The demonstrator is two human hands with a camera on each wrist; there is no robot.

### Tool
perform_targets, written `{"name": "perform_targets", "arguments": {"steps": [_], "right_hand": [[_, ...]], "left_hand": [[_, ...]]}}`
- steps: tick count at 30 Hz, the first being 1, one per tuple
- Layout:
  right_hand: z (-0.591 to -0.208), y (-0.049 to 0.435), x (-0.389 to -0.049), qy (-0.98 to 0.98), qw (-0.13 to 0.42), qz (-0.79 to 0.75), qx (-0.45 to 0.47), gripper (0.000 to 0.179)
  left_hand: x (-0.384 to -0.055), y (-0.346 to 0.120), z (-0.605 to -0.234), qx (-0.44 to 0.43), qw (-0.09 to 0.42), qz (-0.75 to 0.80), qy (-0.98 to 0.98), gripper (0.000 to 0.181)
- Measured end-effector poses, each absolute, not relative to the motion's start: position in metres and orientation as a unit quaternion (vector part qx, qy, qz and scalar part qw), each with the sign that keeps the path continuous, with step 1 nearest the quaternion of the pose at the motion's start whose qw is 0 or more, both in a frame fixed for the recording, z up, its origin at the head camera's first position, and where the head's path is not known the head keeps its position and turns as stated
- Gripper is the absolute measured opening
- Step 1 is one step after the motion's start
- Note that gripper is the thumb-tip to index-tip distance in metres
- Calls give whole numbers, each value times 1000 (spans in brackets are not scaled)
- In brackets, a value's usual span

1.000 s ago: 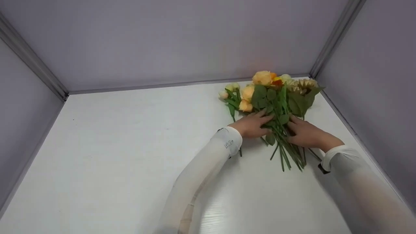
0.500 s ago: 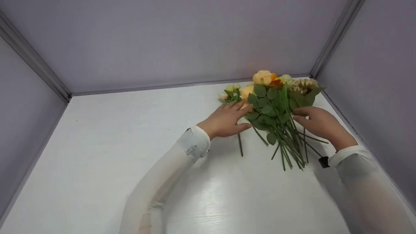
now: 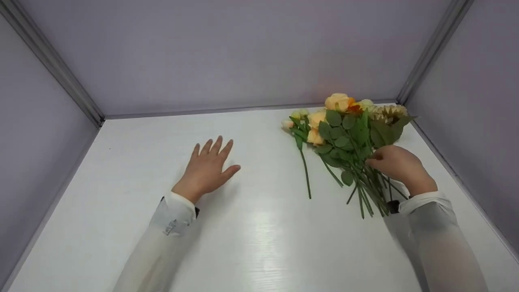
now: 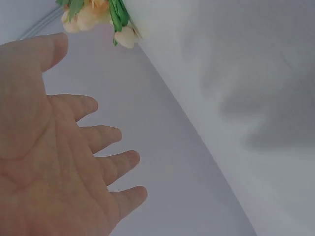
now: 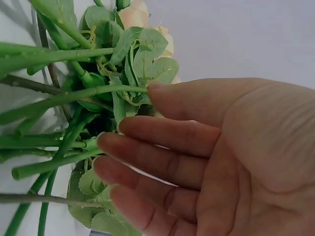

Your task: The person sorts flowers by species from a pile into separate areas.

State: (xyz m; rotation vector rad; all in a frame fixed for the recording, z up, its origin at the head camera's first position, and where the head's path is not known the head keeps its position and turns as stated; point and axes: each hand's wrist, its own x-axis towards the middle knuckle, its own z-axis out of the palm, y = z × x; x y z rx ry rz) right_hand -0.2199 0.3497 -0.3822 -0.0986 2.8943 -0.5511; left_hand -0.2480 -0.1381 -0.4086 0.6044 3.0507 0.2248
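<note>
Artificial flowers lie in a loose bunch at the back right of the white table: peach roses, a brownish bloom and green stems. Beside them on the left is a separate sprig of pale tulips. My right hand is over the right side of the bunch. In the right wrist view its fingers extend among the stems, and a gap shows between thumb and index finger. The thumb tip overlaps one stem. My left hand, fingers spread and holding nothing, hovers over the table left of the flowers.
Grey-purple panels enclose the table at the back and both sides, with metal posts at the corners. The right panel stands close beside the flowers and my right arm.
My left hand has left the flowers and moved left across the table. My right hand stays by the stems, having lifted slightly and come back down. The bunch lies nearly the same.
</note>
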Motion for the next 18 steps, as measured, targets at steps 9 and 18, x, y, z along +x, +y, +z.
{"name": "perform_targets", "arguments": {"steps": [9, 18], "right_hand": [[-398, 346, -217, 976, 99, -194, 2, 32], [-404, 347, -224, 971, 112, -211, -2, 34]], "left_hand": [[-238, -168, -418, 166, 3, 115, 979, 80], [-239, -176, -425, 160, 27, 125, 979, 80]]}}
